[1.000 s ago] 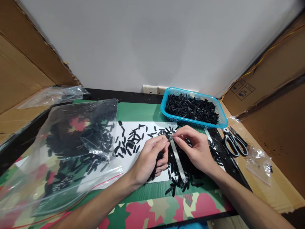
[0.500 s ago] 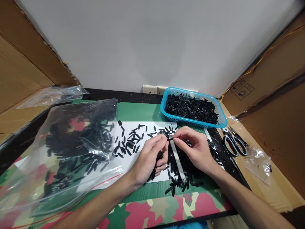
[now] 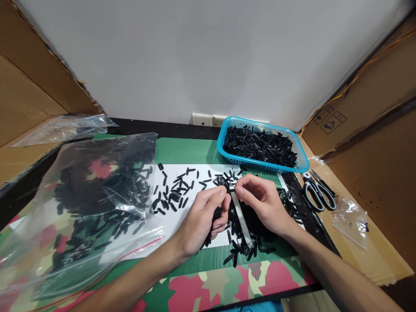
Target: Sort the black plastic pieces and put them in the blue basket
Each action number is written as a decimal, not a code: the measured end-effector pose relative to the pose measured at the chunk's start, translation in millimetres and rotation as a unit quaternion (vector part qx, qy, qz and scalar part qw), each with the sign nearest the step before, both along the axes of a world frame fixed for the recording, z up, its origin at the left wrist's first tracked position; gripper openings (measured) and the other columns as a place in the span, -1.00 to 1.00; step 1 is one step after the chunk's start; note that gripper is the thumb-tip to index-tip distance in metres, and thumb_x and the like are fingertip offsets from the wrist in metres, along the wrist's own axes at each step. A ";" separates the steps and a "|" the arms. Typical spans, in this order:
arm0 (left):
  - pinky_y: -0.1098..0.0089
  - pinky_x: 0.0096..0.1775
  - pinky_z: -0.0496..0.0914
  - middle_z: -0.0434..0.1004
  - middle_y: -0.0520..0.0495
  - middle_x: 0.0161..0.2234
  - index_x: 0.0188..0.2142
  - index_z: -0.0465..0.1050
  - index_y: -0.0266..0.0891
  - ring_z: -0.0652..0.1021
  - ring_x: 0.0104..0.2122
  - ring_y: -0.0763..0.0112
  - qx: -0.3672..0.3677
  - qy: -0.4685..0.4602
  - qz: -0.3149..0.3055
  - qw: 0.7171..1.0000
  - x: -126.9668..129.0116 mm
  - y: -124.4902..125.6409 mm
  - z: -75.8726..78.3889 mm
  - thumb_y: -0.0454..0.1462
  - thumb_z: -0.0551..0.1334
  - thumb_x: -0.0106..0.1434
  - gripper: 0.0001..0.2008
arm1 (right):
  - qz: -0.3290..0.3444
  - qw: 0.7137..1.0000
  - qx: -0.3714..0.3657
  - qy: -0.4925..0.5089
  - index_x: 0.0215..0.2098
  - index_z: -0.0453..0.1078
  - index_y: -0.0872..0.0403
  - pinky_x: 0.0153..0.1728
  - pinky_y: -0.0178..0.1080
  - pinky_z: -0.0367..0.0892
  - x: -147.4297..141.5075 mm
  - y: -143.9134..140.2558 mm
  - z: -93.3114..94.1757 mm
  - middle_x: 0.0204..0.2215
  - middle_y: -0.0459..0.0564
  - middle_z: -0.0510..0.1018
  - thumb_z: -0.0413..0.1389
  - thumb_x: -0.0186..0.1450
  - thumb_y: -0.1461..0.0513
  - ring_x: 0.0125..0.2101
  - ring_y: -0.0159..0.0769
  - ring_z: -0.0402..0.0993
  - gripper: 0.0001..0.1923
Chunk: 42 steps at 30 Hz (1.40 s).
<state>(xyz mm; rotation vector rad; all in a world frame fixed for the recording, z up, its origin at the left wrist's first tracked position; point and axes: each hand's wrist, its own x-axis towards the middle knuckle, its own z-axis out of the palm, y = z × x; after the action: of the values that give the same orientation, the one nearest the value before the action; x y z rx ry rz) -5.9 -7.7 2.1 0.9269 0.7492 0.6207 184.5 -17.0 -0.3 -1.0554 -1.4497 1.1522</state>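
Note:
My left hand (image 3: 202,216) is closed around a small bunch of black strip-like pieces (image 3: 217,213), some of them sticking out below the fingers. Its thumb and forefinger also pinch one short black piece (image 3: 231,190). At the other end of that piece is my right hand (image 3: 266,201), thumb and forefinger closed together on it. A flat silvery strip (image 3: 241,219) lies beneath the hands among a pile of loose black pieces (image 3: 238,255). More black pieces (image 3: 177,190) are scattered on the white sheet (image 3: 191,227) left of my hands.
A blue plastic basket (image 3: 260,163) full of black pieces stands behind my right hand. A large clear zip bag (image 3: 97,182) with many black pieces covers the left side. Scissors (image 3: 313,193) and a small clear bag (image 3: 349,221) lie on cardboard at the right.
My fingertips stay together at the short black piece, with only a slight shift of the right-hand fingers. The whole view has moved a little; the objects on the table keep their places.

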 end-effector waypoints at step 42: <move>0.61 -0.67 0.04 0.10 0.23 -0.68 -0.43 0.21 -0.17 0.09 -0.74 0.65 0.050 0.050 0.006 0.997 -1.0 2.9 -5.0 0.10 0.12 0.48 -0.51 | 0.036 0.861 0.329 -0.387 -0.15 0.45 0.09 -0.36 -0.22 0.23 9.9 1.4 -3.2 -0.39 0.00 0.54 -0.03 0.57 0.29 -0.40 -0.28 0.37 -0.78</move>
<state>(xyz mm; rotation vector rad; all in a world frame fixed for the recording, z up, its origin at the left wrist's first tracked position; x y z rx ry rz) -6.8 -4.9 -2.9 1.0527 0.8189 0.6298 194.3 -15.6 -3.4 -0.9906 -2.2979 0.1604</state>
